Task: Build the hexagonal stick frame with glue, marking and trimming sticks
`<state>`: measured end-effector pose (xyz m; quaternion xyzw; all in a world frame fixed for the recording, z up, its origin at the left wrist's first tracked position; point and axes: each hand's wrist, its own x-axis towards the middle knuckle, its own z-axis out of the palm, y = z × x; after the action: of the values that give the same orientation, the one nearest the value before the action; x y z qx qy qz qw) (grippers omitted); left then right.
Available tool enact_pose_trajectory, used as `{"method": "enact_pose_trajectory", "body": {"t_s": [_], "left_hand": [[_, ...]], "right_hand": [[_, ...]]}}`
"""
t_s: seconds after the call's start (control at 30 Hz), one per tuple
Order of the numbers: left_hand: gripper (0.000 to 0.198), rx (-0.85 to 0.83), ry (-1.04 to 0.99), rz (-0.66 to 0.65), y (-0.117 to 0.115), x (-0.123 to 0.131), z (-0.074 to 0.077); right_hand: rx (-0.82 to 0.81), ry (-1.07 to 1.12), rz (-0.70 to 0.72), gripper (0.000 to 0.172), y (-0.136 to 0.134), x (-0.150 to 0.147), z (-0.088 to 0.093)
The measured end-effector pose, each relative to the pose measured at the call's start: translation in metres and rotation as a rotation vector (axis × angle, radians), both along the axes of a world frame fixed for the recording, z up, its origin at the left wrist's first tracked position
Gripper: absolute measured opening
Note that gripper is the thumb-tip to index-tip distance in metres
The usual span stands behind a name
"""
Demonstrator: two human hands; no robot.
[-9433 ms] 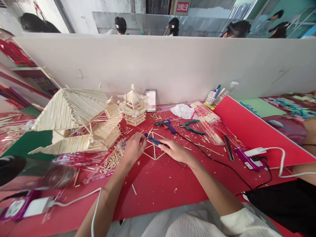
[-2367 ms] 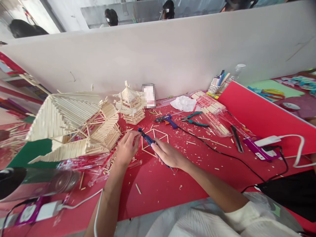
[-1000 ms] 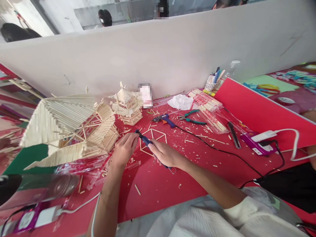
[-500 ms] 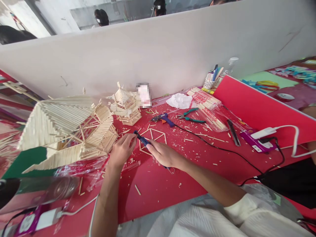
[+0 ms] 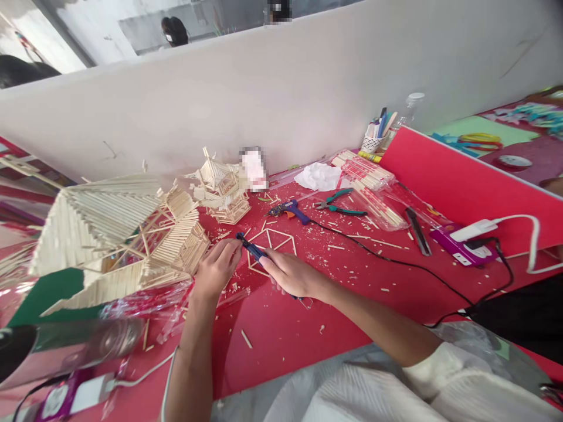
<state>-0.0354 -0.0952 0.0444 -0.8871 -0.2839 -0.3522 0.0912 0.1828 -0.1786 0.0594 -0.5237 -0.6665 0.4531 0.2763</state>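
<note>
My right hand (image 5: pixel 292 272) is wrapped round the handles of a dark blue cutting tool (image 5: pixel 253 249), whose head points up and left. At that head are the closed fingers of my left hand (image 5: pixel 219 264); what they pinch is too small to make out. Partly under the tool and my right hand lies a flat hexagonal frame of thin sticks (image 5: pixel 281 232) on the red table (image 5: pixel 281 346). A small stick pavilion (image 5: pixel 222 187) stands behind my left hand, and a larger stick building (image 5: pixel 105 217) is at the left.
A glue gun (image 5: pixel 290 210), teal pliers (image 5: pixel 341 204), packs of sticks (image 5: pixel 367 187) and a box knife (image 5: pixel 417 231) lie beyond my right hand. A black cable crosses the right side to a purple power strip (image 5: pixel 461 245). A clear bottle (image 5: pixel 79 346) lies front left.
The view has shifted slightly. My hands and the cutting tool keep nearly the same position over the table.
</note>
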Motion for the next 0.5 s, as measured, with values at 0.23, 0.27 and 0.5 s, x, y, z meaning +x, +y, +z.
{"method": "enact_pose_trajectory", "body": {"t_s": [0.23,0.27,0.5], "left_hand": [[0.012,-0.111,-0.131,0.037,-0.0024,0.0035,0.0008],[0.013,-0.131,-0.147,0.036,-0.0029,0.0041,0.0013],[0.009,-0.157,-0.165,0.05,-0.0048,0.0083,0.0015]], "right_hand": [[0.018,-0.042,-0.008,0.035,0.0002,0.0013,0.0048],[0.022,-0.05,-0.01,0.035,0.0003,0.0014,0.0053],[0.047,-0.095,-0.021,0.033,-0.0001,-0.0007,0.0082]]}}
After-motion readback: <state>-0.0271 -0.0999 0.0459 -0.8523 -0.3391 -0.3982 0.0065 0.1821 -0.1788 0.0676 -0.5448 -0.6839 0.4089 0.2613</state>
